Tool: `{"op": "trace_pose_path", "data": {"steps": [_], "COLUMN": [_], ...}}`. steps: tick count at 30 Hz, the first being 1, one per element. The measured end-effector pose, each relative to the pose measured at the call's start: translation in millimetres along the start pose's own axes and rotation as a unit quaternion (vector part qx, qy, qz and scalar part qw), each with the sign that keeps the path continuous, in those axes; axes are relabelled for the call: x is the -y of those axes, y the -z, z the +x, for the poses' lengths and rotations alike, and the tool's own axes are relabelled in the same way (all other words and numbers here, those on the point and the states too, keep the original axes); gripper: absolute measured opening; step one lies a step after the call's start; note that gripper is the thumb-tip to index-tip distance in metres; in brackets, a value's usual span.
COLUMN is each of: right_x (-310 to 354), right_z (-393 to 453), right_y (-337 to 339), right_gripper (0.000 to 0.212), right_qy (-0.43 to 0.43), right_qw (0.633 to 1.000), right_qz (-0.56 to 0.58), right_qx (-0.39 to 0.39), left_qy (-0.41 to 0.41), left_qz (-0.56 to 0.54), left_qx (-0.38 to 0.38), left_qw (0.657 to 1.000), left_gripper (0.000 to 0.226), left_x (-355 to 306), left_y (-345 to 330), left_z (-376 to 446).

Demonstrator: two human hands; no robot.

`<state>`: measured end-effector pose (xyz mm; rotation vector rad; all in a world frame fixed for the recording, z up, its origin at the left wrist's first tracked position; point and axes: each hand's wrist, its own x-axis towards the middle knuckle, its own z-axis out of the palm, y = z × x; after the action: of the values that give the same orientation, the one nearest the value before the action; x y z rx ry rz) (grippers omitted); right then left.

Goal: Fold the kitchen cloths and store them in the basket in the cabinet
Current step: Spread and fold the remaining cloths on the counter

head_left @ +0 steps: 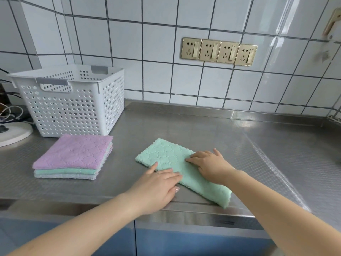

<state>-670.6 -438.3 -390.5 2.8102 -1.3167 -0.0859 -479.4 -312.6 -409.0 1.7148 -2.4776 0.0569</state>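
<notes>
- Mint green cloth (167, 156) lies folded into a long strip, angled across the steel counter, its near end at the front edge.
- Stack of folded cloths (73, 157) sits to the left, purple on top.
- White perforated basket (73, 106) stands upright behind that stack.

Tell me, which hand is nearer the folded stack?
Left. The left hand rests on the green cloth's near edge, beside the stack; the right hand presses the cloth farther away.

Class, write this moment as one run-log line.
both hands flat on green cloth | left hand | right hand | folded stack | basket on counter
</notes>
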Motion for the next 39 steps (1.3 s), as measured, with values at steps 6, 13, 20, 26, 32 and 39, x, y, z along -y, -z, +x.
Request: {"op": "trace_pose_path", "data": {"steps": [6,13,20,26,32,39], "right_x": [-2,13,-10,3,17,33], "right_z": [-33,-91,-130,-130,-132,-104], "right_y": [-3,-1,-12,-24,-27,-7], "right_gripper": [0.046,0.038,0.063,0.059,0.04,0.017], "right_qy": [0.032,0.133,0.187,0.262,0.236,-0.042], "right_qw": [0.998,0.982,0.982,0.946,0.941,0.855], "right_qz": [-0.029,0.032,0.028,-0.079,0.099,0.445], "right_qx": [-0.047,-0.134,-0.024,-0.174,-0.222,-0.264], "left_qy": [-0.014,-0.105,-0.173,-0.169,-0.125,0.05], "left_qz": [0.017,0.02,0.076,0.116,-0.104,-0.434], "left_qx": [0.014,0.027,0.091,0.074,0.047,-0.138], "left_qw": [1.0,0.994,0.978,0.976,0.986,0.889], "left_gripper": [0.046,0.049,0.074,0.08,0.074,0.018], "left_x": [28,41,36,19,21,18], "left_y": [5,20,14,3,5,9], "left_z": [-16,-33,-52,-44,-42,-17]}}
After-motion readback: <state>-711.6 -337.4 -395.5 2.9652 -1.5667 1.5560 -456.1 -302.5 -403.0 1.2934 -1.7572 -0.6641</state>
